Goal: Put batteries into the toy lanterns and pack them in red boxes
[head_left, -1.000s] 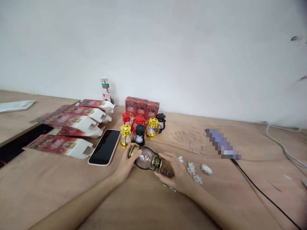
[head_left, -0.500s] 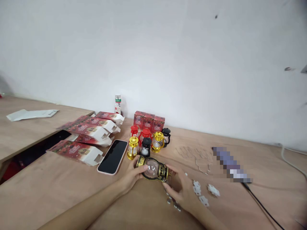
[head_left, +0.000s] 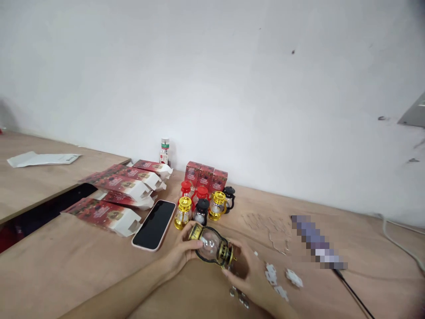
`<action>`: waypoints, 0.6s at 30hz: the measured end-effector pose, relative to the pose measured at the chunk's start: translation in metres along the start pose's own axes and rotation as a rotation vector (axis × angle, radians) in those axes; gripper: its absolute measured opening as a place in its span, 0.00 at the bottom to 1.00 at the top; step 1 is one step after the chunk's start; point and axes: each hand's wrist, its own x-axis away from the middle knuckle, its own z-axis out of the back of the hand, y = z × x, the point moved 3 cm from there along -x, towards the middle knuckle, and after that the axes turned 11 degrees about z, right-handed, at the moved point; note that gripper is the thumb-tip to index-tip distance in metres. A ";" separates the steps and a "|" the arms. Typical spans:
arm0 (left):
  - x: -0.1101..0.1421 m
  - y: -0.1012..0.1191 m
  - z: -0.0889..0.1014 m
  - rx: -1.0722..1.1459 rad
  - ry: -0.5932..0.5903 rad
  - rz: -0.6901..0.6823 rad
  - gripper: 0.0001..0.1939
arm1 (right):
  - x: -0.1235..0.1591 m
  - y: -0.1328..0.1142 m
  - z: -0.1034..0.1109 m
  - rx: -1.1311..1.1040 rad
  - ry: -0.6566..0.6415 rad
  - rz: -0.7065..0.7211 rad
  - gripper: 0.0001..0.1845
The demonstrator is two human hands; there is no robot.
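Observation:
A small black-and-gold toy lantern (head_left: 210, 244) with a clear globe lies tilted on its side between my hands, just above the table. My left hand (head_left: 181, 256) is closed round its base, the thumb lying on the clear globe. At the capped end, my right hand (head_left: 247, 270) has its thumb and fingers curved about the top; part of their contact is hidden. Just beyond stand several upright small lanterns: a gold lantern (head_left: 183, 213), a black lantern (head_left: 201, 212) and a red lantern (head_left: 201, 194) among them. Small round silvery pieces (head_left: 239, 296) lie beneath my right wrist.
Flattened red boxes (head_left: 109, 181) lie to the left, beside a phone (head_left: 154, 225). Three closed red boxes (head_left: 205, 177) stand by the wall, near a bottle (head_left: 164, 153). Thin wire pieces (head_left: 265, 223), white plastic pieces (head_left: 294, 278) and a blurred device (head_left: 318, 241) with a cable lie right.
The lantern's capped end has tipped slightly nearer to me, with both hands staying on it. The whole view has shifted a little as the head moved.

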 end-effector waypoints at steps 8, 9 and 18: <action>0.000 -0.003 0.000 0.018 -0.060 -0.003 0.26 | -0.003 0.001 0.010 0.212 -0.100 0.217 0.23; 0.000 -0.004 0.000 0.040 -0.074 0.002 0.25 | -0.005 0.000 0.012 0.246 -0.082 0.255 0.24; 0.001 -0.005 -0.003 0.097 -0.184 0.060 0.25 | -0.008 -0.006 0.011 0.318 0.059 0.379 0.27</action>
